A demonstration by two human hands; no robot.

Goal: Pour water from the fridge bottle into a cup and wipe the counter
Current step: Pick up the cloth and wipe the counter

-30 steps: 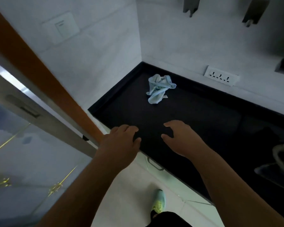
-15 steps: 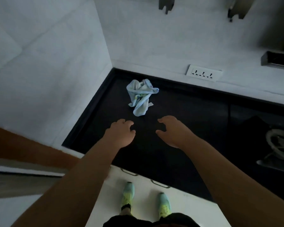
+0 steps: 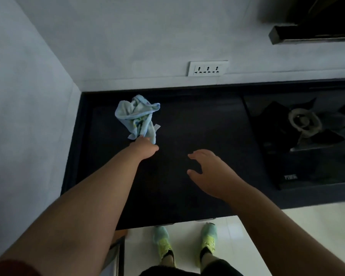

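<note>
Your left hand (image 3: 145, 148) is touching the cloth (image 3: 138, 116) near the worktop's (image 3: 197, 126) far-left corner, grip hidden; right hand (image 3: 211, 170) is hovering spread.

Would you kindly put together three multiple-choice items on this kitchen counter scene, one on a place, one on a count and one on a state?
1. Where does the cloth lie on the counter?
A. In the far left part, near the wall corner
B. On the stove burner
C. At the front edge by the feet

2. How many outlets does the wall socket strip show?
A. One
B. Three
C. Five

3. What is the right hand doing?
A. Gripping the cloth
B. Pressing the socket strip
C. Hovering open and empty over the counter

Answers:
1. A, the cloth sits crumpled near the corner where the two walls meet.
2. B, three sets of holes stand side by side on the strip.
3. C, its fingers are spread with nothing in them, while the left hand reaches the cloth's near end.
</note>
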